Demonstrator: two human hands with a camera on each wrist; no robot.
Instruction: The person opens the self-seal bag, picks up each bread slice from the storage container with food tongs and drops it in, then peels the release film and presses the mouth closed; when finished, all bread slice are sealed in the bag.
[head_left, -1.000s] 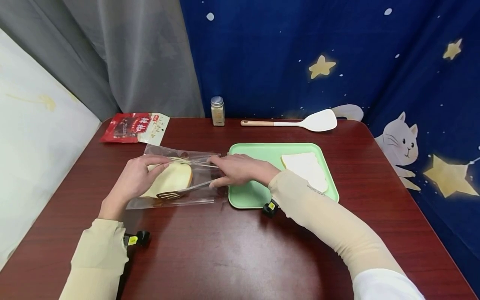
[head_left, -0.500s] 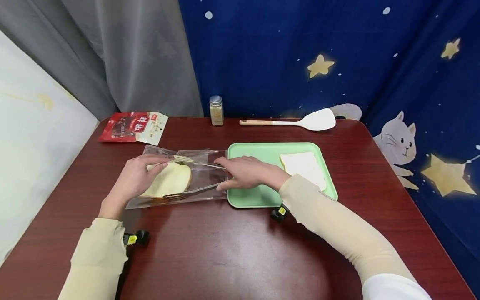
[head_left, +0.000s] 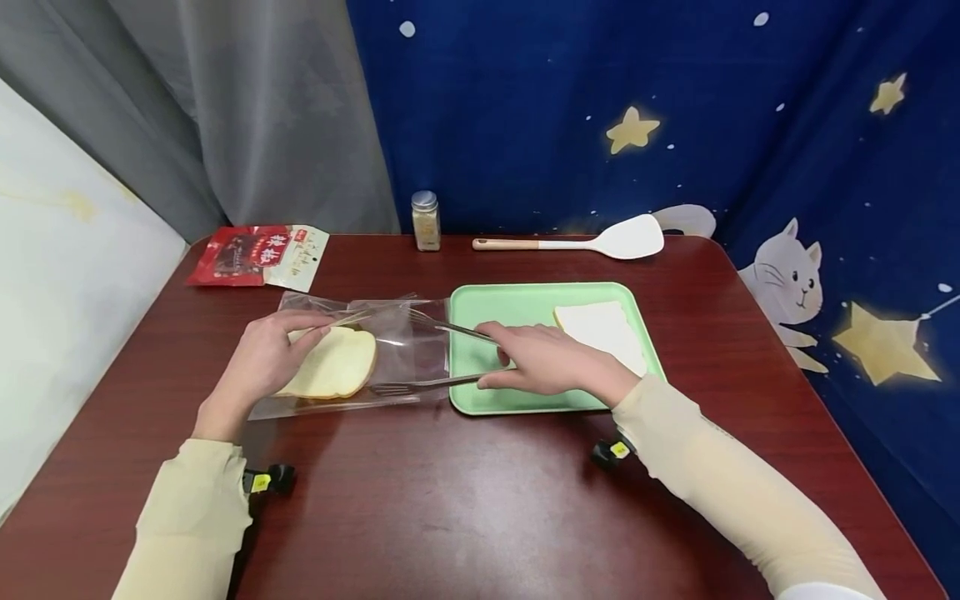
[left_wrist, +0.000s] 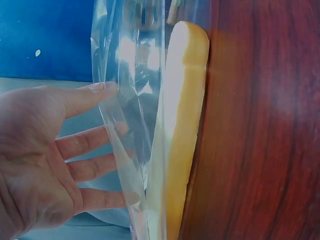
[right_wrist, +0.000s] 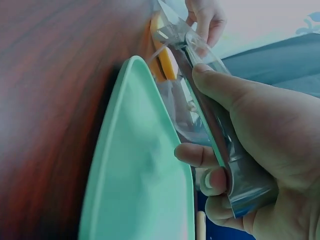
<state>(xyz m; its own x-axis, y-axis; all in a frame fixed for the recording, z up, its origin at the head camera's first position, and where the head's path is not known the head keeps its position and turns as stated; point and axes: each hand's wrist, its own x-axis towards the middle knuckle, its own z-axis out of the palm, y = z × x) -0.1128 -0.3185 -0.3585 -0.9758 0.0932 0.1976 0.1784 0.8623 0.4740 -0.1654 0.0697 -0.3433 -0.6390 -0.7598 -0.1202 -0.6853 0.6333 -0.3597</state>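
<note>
In the head view my left hand [head_left: 273,358] pinches the upper film of a clear plastic bag [head_left: 401,350] lying at the left. A bread slice [head_left: 337,367] shows under that film; its crust edge [left_wrist: 187,100] is close up in the left wrist view. Over the green tray [head_left: 540,289], my right hand [head_left: 540,358] grips metal tongs [head_left: 450,381] with their two arms spread apart. The slotted tips overlap the bag, just right of the slice, with nothing between them. The bend of the tongs [right_wrist: 252,195] lies against the palm in the right wrist view.
Another bread slice [head_left: 600,329] lies on the tray's right side, partly behind my right forearm. Along the back edge are a red food packet [head_left: 258,256], a glass shaker jar [head_left: 426,221] and a white spatula [head_left: 630,237]. Curtains hang behind the table.
My right hand has moved right, over the tray, drawing the tongs' tips back off the bread slice in the bag. The slice stays there. My left hand keeps its pinch on the film.
</note>
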